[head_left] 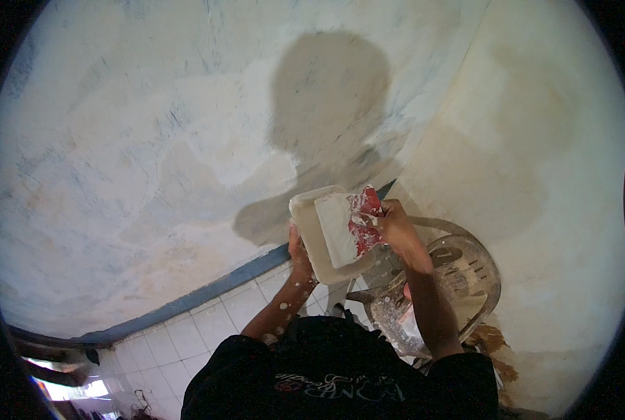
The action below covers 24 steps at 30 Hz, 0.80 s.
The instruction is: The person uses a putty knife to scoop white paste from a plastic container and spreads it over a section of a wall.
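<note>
In front of the patchy wall [151, 147], a broad scraper [336, 231] sits over a cream tub [310, 234].
From where I stand, the right hand [396, 227] grips the scraper by its smeared red back, and the blade points left across the tub's mouth; I cannot tell whether they touch. The left hand [300, 252] supports the tub from its left side, its fingers partly hidden. The tub's long axis runs away from the body, roughly along the blade's edge; the right hand is nearer the scraper.
</note>
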Each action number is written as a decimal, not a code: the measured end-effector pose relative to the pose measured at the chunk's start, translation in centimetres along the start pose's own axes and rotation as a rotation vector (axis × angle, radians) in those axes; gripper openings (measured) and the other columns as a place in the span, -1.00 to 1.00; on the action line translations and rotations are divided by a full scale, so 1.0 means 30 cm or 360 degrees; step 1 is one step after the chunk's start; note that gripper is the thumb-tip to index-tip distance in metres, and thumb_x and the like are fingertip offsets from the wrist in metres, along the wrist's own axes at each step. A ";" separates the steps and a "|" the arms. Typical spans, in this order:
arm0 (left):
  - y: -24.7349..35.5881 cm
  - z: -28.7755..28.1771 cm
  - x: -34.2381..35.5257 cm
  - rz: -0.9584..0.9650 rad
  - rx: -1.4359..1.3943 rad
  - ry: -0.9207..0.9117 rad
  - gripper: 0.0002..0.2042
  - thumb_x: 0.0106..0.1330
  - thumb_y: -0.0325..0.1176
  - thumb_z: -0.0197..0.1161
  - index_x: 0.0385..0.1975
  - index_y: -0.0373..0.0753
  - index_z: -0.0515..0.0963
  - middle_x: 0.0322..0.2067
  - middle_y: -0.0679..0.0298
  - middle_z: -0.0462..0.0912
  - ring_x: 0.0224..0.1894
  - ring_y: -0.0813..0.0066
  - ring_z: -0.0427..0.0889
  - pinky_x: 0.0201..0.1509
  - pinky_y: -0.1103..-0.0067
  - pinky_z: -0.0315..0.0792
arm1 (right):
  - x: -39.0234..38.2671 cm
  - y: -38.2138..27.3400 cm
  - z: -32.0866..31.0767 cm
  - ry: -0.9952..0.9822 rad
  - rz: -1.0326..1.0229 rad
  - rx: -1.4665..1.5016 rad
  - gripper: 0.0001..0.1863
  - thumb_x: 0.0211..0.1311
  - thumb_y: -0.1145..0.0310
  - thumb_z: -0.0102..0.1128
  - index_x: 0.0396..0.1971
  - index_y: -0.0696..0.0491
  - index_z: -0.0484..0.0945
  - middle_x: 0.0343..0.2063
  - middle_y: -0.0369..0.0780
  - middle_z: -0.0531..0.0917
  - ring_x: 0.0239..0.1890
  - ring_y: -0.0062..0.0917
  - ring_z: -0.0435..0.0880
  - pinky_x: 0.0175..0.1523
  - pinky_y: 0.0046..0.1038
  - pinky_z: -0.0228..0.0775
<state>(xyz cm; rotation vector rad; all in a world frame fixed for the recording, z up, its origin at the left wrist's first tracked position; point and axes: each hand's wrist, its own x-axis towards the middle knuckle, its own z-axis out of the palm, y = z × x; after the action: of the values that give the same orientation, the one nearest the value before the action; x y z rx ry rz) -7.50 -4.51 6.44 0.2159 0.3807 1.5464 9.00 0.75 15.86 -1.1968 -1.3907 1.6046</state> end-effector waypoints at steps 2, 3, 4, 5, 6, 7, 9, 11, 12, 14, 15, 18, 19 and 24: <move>-0.015 0.020 -0.009 -0.0122 -0.0084 -0.0027 -0.32 0.28 0.24 -0.24 0.20 -0.21 0.21 0.08 0.07 0.39 0.08 0.16 0.44 0.16 0.29 0.34 | 0.001 -0.005 0.003 0.0031 -0.0119 -0.0359 -0.81 0.05 0.37 0.23 -0.42 0.19 0.61 -0.57 -0.21 0.63 -0.48 -0.48 0.65 -0.42 -0.47 0.44; -0.030 0.015 -0.002 -0.0124 -0.0087 -0.0017 -0.32 0.28 0.24 -0.24 0.20 -0.21 0.21 0.08 0.07 0.39 0.08 0.16 0.44 0.16 0.29 0.34 | 0.005 -0.004 0.001 0.0060 -0.0244 -0.0726 -0.80 -0.01 0.34 0.26 -0.45 0.18 0.61 -0.60 -0.16 0.63 -0.49 -0.39 0.66 -0.40 -0.40 0.44; -0.045 0.009 0.009 -0.0126 -0.0059 -0.0008 -0.31 0.28 0.24 -0.24 0.20 -0.21 0.19 0.09 0.07 0.39 0.08 0.16 0.43 0.16 0.29 0.34 | 0.016 0.002 -0.004 0.0056 -0.0233 -0.0724 -0.80 -0.01 0.34 0.26 -0.45 0.18 0.61 -0.60 -0.16 0.63 -0.49 -0.39 0.66 -0.40 -0.40 0.44; -0.060 0.005 0.019 -0.0129 -0.0031 0.0002 -0.31 0.29 0.24 -0.24 0.21 -0.21 0.18 0.10 0.07 0.38 0.08 0.16 0.43 0.17 0.28 0.33 | 0.031 0.008 -0.009 0.0031 -0.0232 -0.0891 -0.77 -0.06 0.30 0.27 -0.46 0.17 0.60 -0.61 -0.09 0.62 -0.50 -0.30 0.65 -0.38 -0.34 0.42; -0.072 0.012 0.024 -0.0135 -0.0032 0.0013 -0.31 0.29 0.24 -0.24 0.21 -0.21 0.18 0.10 0.07 0.38 0.08 0.16 0.43 0.17 0.28 0.33 | 0.039 0.008 -0.009 0.0007 -0.0230 -0.1056 -0.73 -0.12 0.25 0.28 -0.48 0.15 0.59 -0.61 -0.03 0.60 -0.50 -0.22 0.63 -0.37 -0.28 0.40; -0.084 0.020 0.030 -0.0119 0.0066 0.0083 -0.27 0.24 0.29 -0.23 0.22 -0.20 0.17 0.10 0.05 0.36 0.09 0.12 0.42 0.16 0.24 0.34 | 0.039 0.003 -0.005 0.0004 -0.0218 -0.1053 -0.73 -0.12 0.25 0.28 -0.48 0.15 0.59 -0.61 -0.03 0.60 -0.50 -0.22 0.63 -0.37 -0.28 0.40; -0.099 0.030 0.037 -0.0105 0.0159 0.0161 -0.23 0.20 0.34 -0.22 0.22 -0.19 0.17 0.10 0.03 0.35 0.10 0.08 0.41 0.14 0.21 0.36 | 0.031 -0.018 0.004 -0.0053 -0.0377 -0.1069 -0.68 -0.14 0.19 0.27 -0.47 0.15 0.59 -0.59 0.05 0.58 -0.51 -0.11 0.60 -0.36 -0.24 0.39; -0.111 0.034 0.037 -0.0158 -0.0149 -0.0096 -0.31 0.29 0.24 -0.26 0.21 -0.22 0.17 0.10 0.07 0.38 0.09 0.15 0.42 0.18 0.29 0.34 | 0.037 -0.024 -0.007 -0.0072 -0.0344 -0.1130 -0.68 -0.13 0.17 0.27 -0.47 0.14 0.60 -0.60 0.02 0.59 -0.51 -0.12 0.60 -0.35 -0.23 0.39; -0.117 0.023 0.039 -0.0156 -0.0155 -0.0090 -0.31 0.29 0.24 -0.26 0.21 -0.22 0.17 0.10 0.07 0.38 0.09 0.15 0.42 0.18 0.29 0.34 | 0.043 -0.019 -0.007 -0.0083 -0.0320 -0.1191 -0.68 -0.12 0.16 0.27 -0.47 0.13 0.60 -0.61 0.00 0.60 -0.51 -0.13 0.60 -0.34 -0.22 0.39; -0.128 0.000 0.041 -0.0126 0.0028 0.0097 -0.25 0.20 0.31 -0.18 0.23 -0.16 0.17 0.12 0.05 0.34 0.10 0.11 0.41 0.15 0.19 0.35 | 0.047 0.003 -0.032 -0.0084 -0.0293 -0.1077 -0.67 -0.12 0.15 0.29 -0.46 0.13 0.60 -0.61 -0.02 0.60 -0.52 -0.13 0.59 -0.34 -0.22 0.39; -0.125 -0.007 0.041 -0.0121 0.0025 0.0102 -0.25 0.20 0.31 -0.18 0.23 -0.16 0.17 0.12 0.05 0.34 0.10 0.11 0.41 0.15 0.19 0.35 | 0.052 0.012 -0.052 -0.0076 -0.0272 -0.0957 -0.66 -0.13 0.14 0.30 -0.46 0.13 0.60 -0.62 -0.04 0.60 -0.53 -0.14 0.58 -0.33 -0.21 0.39; -0.118 -0.038 0.026 -0.0083 -0.0103 0.0167 -0.32 0.27 0.23 -0.21 0.21 -0.19 0.19 0.12 0.07 0.36 0.11 0.12 0.40 0.20 0.24 0.28 | 0.068 0.048 -0.109 0.0164 -0.0557 -0.0847 -0.64 -0.13 0.13 0.32 -0.46 0.14 0.61 -0.63 -0.08 0.61 -0.56 -0.16 0.58 -0.34 -0.22 0.40; -0.118 -0.065 0.028 -0.0076 -0.0170 0.0112 -0.31 0.24 0.24 -0.18 0.22 -0.18 0.20 0.12 0.07 0.36 0.12 0.11 0.39 0.21 0.23 0.27 | 0.065 0.031 -0.114 0.0282 -0.0525 -0.0942 -0.69 -0.16 0.18 0.32 -0.49 0.12 0.61 -0.64 -0.03 0.59 -0.57 -0.11 0.56 -0.36 -0.24 0.40; -0.130 -0.082 0.032 0.0019 -0.0246 -0.0021 -0.25 0.14 0.27 -0.07 0.22 -0.16 0.20 0.14 0.08 0.34 0.14 0.10 0.36 0.22 0.21 0.24 | 0.022 -0.040 -0.048 0.0117 -0.0268 -0.1530 -0.81 -0.14 0.42 0.24 -0.47 0.20 0.56 -0.56 -0.02 0.60 -0.53 -0.27 0.56 -0.33 -0.37 0.38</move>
<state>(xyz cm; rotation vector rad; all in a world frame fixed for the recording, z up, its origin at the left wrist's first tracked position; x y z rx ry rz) -4.81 -3.90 2.63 0.1080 0.2484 1.5774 10.05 2.09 16.89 -1.5556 -2.2366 0.7254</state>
